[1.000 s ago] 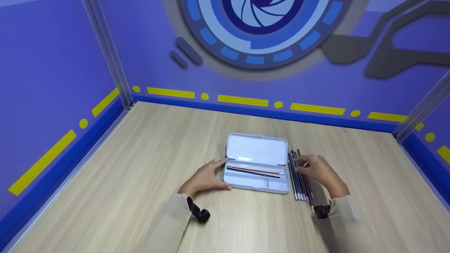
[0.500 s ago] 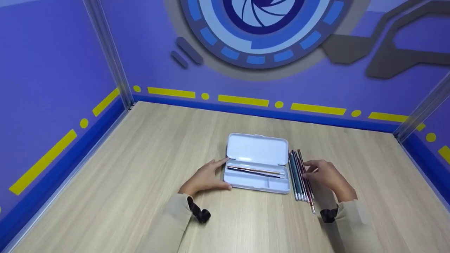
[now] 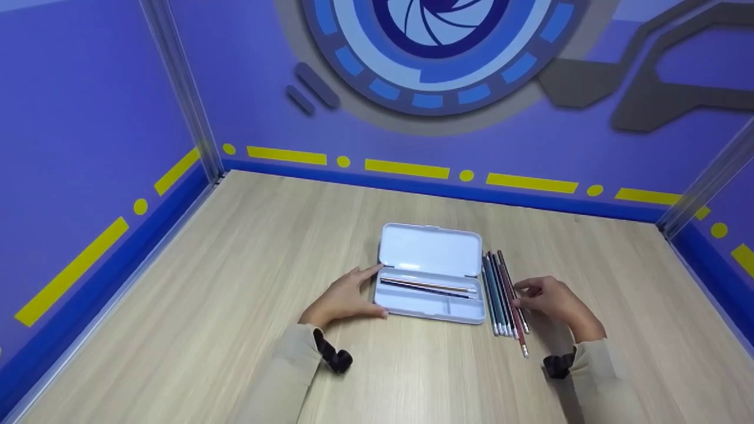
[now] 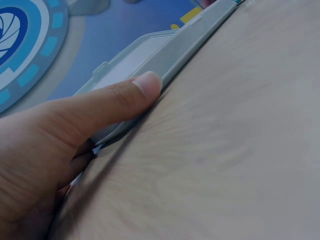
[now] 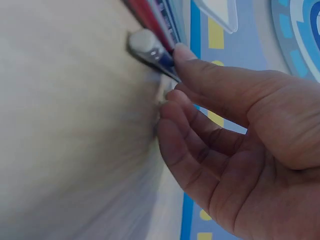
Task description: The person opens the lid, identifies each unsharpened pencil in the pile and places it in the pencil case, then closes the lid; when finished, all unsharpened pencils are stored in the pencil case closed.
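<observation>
A pale blue pencil case (image 3: 465, 315) lies open on the table, its lid tipped back away from me. Two pencils (image 3: 421, 286) rest in its long rear compartment. My left hand (image 3: 344, 299) holds the case by its left end, thumb against the front wall (image 4: 190, 52) and fingers around the side. To the right of the case, several pencils (image 3: 499, 294) lie side by side, dark green, dark blue and red. At their right edge, my right hand (image 3: 551, 301) pinches a dark pencil (image 5: 162, 60) with a silver end between thumb and index finger, beside a red pencil (image 5: 147, 17).
The wooden table (image 3: 265, 235) is enclosed by blue panels (image 3: 88, 118) at the back and both sides. A small divider (image 3: 449, 305) splits the front part of the case. Black wrist straps (image 3: 334, 353) sit at both cuffs.
My right hand has moved right and toward me, from over the pencils to their right edge. A dark pencil there now shows apart from the red one. My left hand and the case stay put.
</observation>
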`<move>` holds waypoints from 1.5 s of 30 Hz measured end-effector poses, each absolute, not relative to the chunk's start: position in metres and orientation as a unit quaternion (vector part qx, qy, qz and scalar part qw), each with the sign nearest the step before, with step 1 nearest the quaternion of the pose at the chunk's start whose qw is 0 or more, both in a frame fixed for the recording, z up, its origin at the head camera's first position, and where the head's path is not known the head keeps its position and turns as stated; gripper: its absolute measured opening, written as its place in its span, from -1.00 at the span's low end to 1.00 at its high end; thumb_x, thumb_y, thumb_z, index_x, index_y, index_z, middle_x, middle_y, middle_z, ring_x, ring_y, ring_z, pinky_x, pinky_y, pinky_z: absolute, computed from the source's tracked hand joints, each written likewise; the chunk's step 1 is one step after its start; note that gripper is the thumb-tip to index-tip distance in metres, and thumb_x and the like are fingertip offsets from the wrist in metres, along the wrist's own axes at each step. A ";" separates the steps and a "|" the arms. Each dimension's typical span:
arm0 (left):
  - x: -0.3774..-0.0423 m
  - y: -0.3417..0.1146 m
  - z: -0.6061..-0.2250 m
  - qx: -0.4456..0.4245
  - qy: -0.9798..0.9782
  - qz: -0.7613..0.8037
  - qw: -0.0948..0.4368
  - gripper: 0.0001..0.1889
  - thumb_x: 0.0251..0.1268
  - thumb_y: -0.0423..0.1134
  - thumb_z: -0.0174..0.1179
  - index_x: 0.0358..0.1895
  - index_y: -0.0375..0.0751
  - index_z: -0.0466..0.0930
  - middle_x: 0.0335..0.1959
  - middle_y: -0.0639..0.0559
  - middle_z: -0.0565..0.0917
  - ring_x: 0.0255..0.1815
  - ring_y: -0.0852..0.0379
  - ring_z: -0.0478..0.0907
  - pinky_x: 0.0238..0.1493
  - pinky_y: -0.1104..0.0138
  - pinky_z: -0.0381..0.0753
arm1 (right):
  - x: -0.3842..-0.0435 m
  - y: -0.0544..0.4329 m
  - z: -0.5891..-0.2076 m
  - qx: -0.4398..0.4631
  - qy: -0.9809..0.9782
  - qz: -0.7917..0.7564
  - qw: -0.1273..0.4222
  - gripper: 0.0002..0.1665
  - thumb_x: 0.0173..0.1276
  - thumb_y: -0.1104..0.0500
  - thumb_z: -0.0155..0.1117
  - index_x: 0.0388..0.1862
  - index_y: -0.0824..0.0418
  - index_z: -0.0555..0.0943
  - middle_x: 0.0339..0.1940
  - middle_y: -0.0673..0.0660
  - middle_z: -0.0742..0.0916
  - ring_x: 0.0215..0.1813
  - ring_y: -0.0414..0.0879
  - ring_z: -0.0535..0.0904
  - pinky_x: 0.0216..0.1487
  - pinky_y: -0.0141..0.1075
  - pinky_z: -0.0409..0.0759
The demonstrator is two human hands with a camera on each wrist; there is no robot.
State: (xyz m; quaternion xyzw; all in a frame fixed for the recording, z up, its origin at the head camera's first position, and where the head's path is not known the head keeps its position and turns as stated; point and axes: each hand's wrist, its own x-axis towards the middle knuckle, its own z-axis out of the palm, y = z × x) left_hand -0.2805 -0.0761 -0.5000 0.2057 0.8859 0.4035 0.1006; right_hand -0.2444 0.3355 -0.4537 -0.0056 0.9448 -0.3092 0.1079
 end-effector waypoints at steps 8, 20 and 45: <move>-0.277 -0.081 -0.501 0.211 0.885 0.405 0.093 0.09 -0.29 0.18 0.54 0.47 0.16 0.20 0.48 -0.14 0.23 0.52 -0.32 -0.02 0.44 -0.17 0.09 | -0.245 0.334 -0.456 0.015 0.937 -0.324 0.125 -0.38 0.19 0.10 0.42 0.15 0.42 0.54 -0.21 0.24 0.69 -0.30 -0.08 0.56 -0.29 -0.27 0.58; -0.279 -0.081 -0.501 0.211 0.886 0.402 0.094 0.09 -0.28 0.19 0.53 0.47 0.16 0.19 0.49 -0.23 0.19 0.52 -0.30 -0.01 0.44 -0.17 0.10 | -0.247 0.335 -0.451 0.039 0.938 -0.318 0.132 -0.40 0.16 0.22 0.40 0.18 0.38 0.52 -0.31 0.20 0.67 -0.43 -0.11 0.55 -0.41 -0.28 0.58; -0.283 -0.075 -0.500 0.220 0.889 0.393 0.088 0.10 -0.29 0.20 0.53 0.48 0.17 0.19 0.47 -0.20 0.24 0.50 -0.31 0.04 0.43 -0.14 0.16 | -0.248 0.342 -0.450 0.035 0.924 -0.355 0.138 -0.39 0.19 0.25 0.33 0.23 0.42 0.49 -0.58 0.00 0.62 -0.54 -0.17 0.50 -0.50 -0.31 0.55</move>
